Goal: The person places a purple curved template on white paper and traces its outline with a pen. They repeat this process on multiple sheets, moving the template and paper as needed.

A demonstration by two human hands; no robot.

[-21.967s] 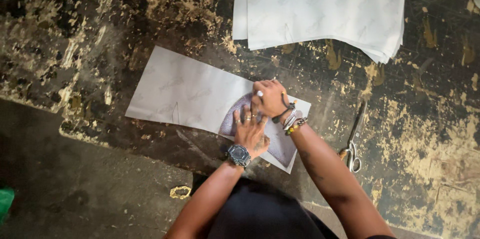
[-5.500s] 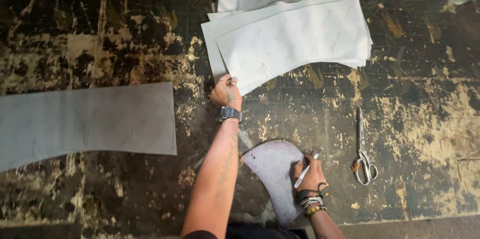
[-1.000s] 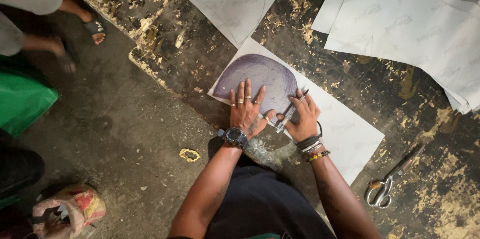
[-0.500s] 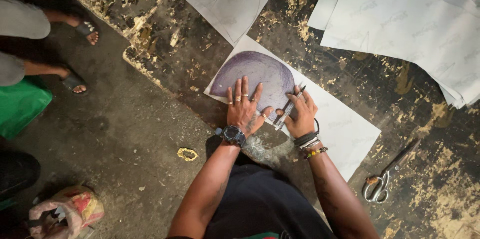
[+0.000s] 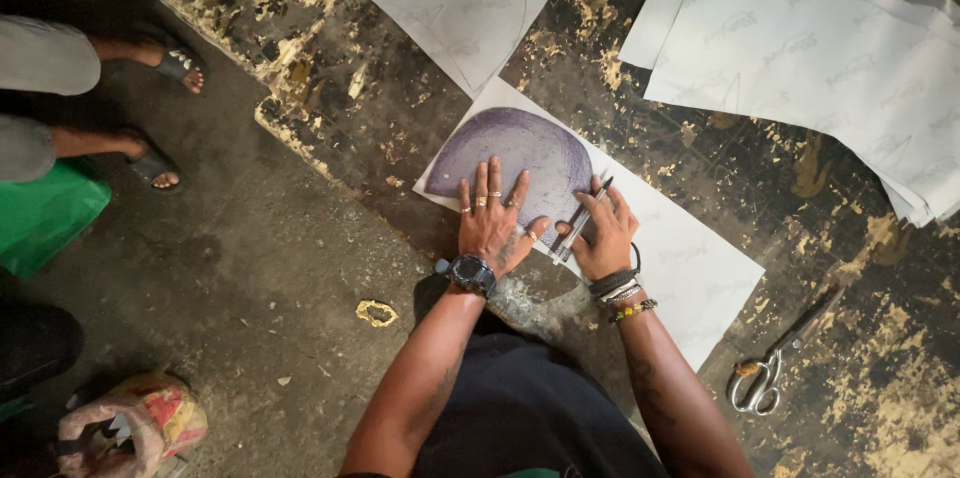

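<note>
Your left hand (image 5: 495, 223) still pressing flat, fingers spread, on template (image 5: 520, 153); right hand (image 5: 600, 238) gripping pen (image 5: 582, 220), tip barely creeping along edge at 3 o'clock; sheet (image 5: 690, 273) unmoved.

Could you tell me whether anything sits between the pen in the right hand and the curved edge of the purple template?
Nothing visible does. The right hand holds the pen with its tip right at the edge of the purple template. The left hand presses flat on the template beside it, clear of that edge, on the white sheet.
</note>
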